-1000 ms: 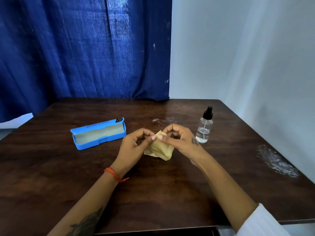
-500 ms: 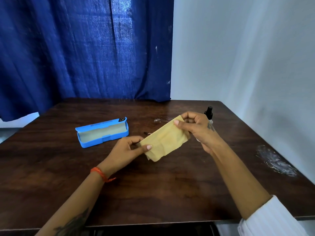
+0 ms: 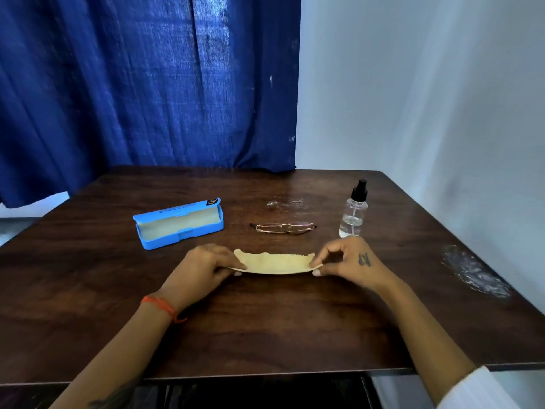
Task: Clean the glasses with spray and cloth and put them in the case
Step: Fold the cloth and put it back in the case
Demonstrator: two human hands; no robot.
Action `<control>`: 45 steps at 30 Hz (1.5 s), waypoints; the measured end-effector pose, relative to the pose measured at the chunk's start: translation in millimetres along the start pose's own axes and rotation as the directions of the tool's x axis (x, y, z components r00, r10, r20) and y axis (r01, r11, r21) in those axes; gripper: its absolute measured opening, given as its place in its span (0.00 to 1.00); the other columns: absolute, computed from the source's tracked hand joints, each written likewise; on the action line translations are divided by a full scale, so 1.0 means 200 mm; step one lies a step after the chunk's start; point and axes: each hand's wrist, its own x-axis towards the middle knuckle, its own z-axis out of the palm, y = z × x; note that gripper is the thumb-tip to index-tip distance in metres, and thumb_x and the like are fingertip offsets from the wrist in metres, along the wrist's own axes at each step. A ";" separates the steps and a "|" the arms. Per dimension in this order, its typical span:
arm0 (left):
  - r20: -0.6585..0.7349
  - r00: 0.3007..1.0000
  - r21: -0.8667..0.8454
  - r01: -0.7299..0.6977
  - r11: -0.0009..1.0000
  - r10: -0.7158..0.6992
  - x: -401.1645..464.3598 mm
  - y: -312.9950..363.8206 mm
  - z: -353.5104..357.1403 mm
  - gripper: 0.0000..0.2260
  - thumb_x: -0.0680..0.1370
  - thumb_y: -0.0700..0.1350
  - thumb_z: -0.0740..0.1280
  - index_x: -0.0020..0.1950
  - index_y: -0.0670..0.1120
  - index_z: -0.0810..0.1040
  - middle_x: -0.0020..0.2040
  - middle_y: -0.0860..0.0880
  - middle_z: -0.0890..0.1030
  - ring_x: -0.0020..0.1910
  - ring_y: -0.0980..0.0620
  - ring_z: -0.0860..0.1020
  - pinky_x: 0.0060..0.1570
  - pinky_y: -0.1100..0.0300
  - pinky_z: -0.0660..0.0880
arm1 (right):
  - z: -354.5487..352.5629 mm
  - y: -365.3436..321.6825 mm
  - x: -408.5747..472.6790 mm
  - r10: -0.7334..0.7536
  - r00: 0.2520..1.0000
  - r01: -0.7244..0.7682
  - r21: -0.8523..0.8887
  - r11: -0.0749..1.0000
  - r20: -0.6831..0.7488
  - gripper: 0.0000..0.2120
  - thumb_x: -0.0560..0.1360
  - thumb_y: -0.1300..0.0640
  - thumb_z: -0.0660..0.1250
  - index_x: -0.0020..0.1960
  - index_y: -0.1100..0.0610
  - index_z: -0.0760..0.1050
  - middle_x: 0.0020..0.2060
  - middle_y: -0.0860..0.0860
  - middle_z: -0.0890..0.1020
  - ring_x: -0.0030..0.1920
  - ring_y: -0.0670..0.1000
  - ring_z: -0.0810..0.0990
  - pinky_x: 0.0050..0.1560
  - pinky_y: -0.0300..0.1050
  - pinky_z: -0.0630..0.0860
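A yellow cloth [image 3: 274, 263] is stretched flat between my two hands just above the table. My left hand [image 3: 203, 267] pinches its left end and my right hand [image 3: 345, 261] pinches its right end. Folded thin-framed glasses [image 3: 284, 227] lie on the table just beyond the cloth. A blue case [image 3: 180, 222] lies open to the left of the glasses, with nothing inside. The clear spray bottle [image 3: 353, 212] with a black nozzle stands upright to the right of the glasses, just beyond my right hand.
The dark wooden table [image 3: 265, 320] meets a blue curtain [image 3: 147, 84] at the back and a white wall [image 3: 427, 98] on the right. A crumpled clear wrapper [image 3: 284, 203] lies behind the glasses. Another clear plastic piece [image 3: 472, 273] lies near the right edge.
My hands have pulled apart and lowered, spreading the cloth out wide and flat in front of me. The glasses, hidden before by the cloth and hands, now show on the table.
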 end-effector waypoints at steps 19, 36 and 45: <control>0.165 0.873 -0.033 0.470 0.882 -0.459 0.11 0.02 -0.03 0.16 0.70 0.51 0.71 0.56 0.51 0.76 0.49 0.54 0.77 0.40 0.60 0.73 0.42 0.67 0.68 | 0.06 0.03 0.13 0.103 0.992 -0.117 -0.246 0.962 -0.069 0.11 0.69 0.56 0.73 0.51 0.55 0.80 0.40 0.49 0.80 0.40 0.45 0.77 0.40 0.34 0.70; 0.008 0.835 -0.482 0.486 0.729 -0.550 -0.05 0.02 -0.14 0.05 0.70 0.40 0.72 0.43 0.47 0.78 0.42 0.48 0.82 0.40 0.51 0.81 0.44 0.62 0.78 | 0.18 -0.12 0.18 0.227 0.973 -0.192 0.383 0.903 -0.047 0.06 0.67 0.67 0.73 0.39 0.60 0.78 0.33 0.56 0.81 0.30 0.46 0.80 0.30 0.37 0.78; -0.315 0.657 -0.578 0.439 0.687 -0.685 -0.19 -0.17 -0.31 0.08 0.67 0.34 0.73 0.41 0.45 0.79 0.39 0.49 0.82 0.35 0.63 0.79 0.35 0.75 0.74 | 0.44 -0.32 0.47 0.094 0.992 -0.075 0.198 0.977 -0.087 0.08 0.67 0.67 0.74 0.42 0.55 0.82 0.34 0.49 0.82 0.35 0.47 0.80 0.38 0.39 0.79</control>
